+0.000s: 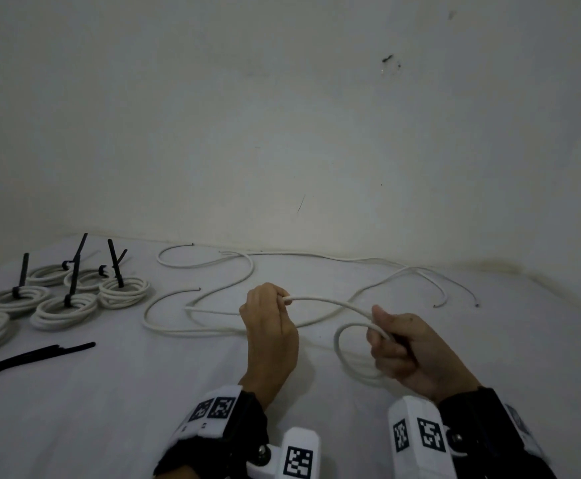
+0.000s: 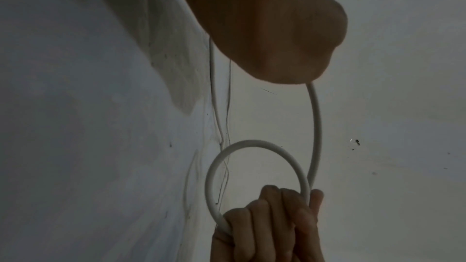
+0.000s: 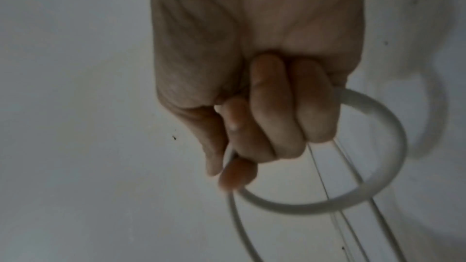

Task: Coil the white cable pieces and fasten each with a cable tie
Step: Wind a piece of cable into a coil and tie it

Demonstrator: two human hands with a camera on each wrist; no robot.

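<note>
Above the white surface (image 1: 144, 409) I hold one white cable piece (image 1: 327, 301) between both hands. My left hand (image 1: 279, 299) pinches the cable's free end with curled fingers. My right hand (image 1: 380, 331) grips a small round loop (image 1: 339, 344) of the same cable. In the left wrist view the cable (image 2: 316, 127) runs from my left hand (image 2: 267, 33) down to the loop (image 2: 252, 143) in my right hand (image 2: 269, 224). The right wrist view shows my right hand's fingers (image 3: 272, 111) curled round the loop (image 3: 393, 146).
Several finished white coils with upright black ties (image 1: 64, 305) lie at the far left. Loose black cable ties (image 1: 33, 356) lie in front of them. More loose white cable pieces (image 1: 213, 266) (image 1: 406, 271) sprawl along the wall (image 1: 282, 133) behind my hands.
</note>
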